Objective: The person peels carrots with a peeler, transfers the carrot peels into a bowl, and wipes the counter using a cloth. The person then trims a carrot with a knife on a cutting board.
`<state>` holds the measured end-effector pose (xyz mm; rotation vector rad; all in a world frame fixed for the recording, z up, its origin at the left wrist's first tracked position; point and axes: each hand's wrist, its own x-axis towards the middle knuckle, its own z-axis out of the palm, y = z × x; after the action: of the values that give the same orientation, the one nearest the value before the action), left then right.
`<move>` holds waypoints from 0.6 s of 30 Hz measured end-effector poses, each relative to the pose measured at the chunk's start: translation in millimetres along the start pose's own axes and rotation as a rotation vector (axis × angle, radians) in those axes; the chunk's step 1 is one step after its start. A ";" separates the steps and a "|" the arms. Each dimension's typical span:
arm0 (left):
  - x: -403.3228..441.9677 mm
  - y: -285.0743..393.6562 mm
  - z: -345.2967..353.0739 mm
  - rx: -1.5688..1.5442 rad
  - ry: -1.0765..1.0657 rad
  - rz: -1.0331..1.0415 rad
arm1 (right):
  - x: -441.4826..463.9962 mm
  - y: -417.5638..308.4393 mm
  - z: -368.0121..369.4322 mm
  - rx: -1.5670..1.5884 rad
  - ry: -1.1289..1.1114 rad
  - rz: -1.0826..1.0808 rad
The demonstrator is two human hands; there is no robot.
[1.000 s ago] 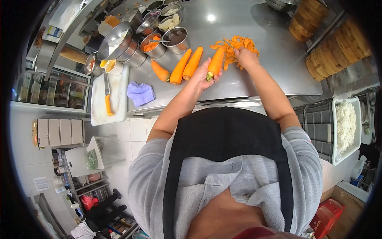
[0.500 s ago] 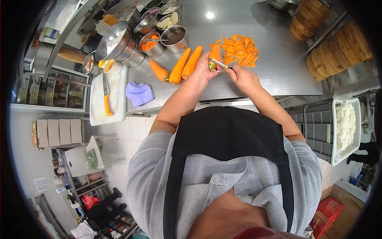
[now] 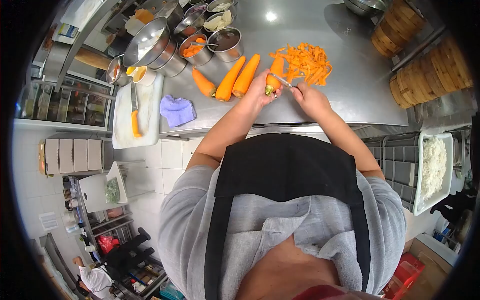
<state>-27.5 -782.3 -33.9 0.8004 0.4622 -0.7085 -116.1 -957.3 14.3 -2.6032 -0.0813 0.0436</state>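
My left hand (image 3: 262, 90) is wrapped round a carrot (image 3: 276, 70), its green stem end pointing toward me and its tip away. In my right hand (image 3: 311, 98) is a peeler (image 3: 283, 81), fingers closed on the handle, its metal head lying across the carrot. Just beyond, a loose heap of orange carrot peelings (image 3: 309, 62) lies on the steel counter (image 3: 362, 100). Left of my left hand are whole carrots (image 3: 231, 79), set side by side. A crumpled purple cloth (image 3: 177, 111) rests near the counter edge.
On a white cutting board (image 3: 122, 110) lies an orange-handled knife (image 3: 135, 117). Metal pots (image 3: 226, 46) and a steel bowl (image 3: 147, 42) crowd the back left. Bamboo steamers (image 3: 425, 75) stand at right, above a tray of white shreds (image 3: 434, 167). Another person (image 3: 97, 280) is at lower left.
The peeler's head has shifted slightly on the carrot, and its angle has changed. My view has moved a little. At lower left, more of the other person now shows.
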 end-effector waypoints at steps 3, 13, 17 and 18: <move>-4.1 2.1 4.8 0.007 -0.011 -0.015 | -10.4 -5.9 0.8 -0.070 0.018 -0.038; -9.7 -2.6 0.6 0.109 -0.093 -0.013 | 55.3 48.3 -6.0 -0.090 0.010 0.181; -8.8 -1.5 -3.1 0.085 -0.057 -0.013 | 43.0 24.5 -13.1 -0.035 0.013 0.129; -6.8 -1.4 -4.1 0.072 -0.058 -0.007 | 32.9 13.7 -13.9 -0.038 0.008 0.127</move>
<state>-33.7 -777.1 -32.9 0.8438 0.3895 -0.7560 -81.9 -974.0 18.7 -2.6429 0.0871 0.0776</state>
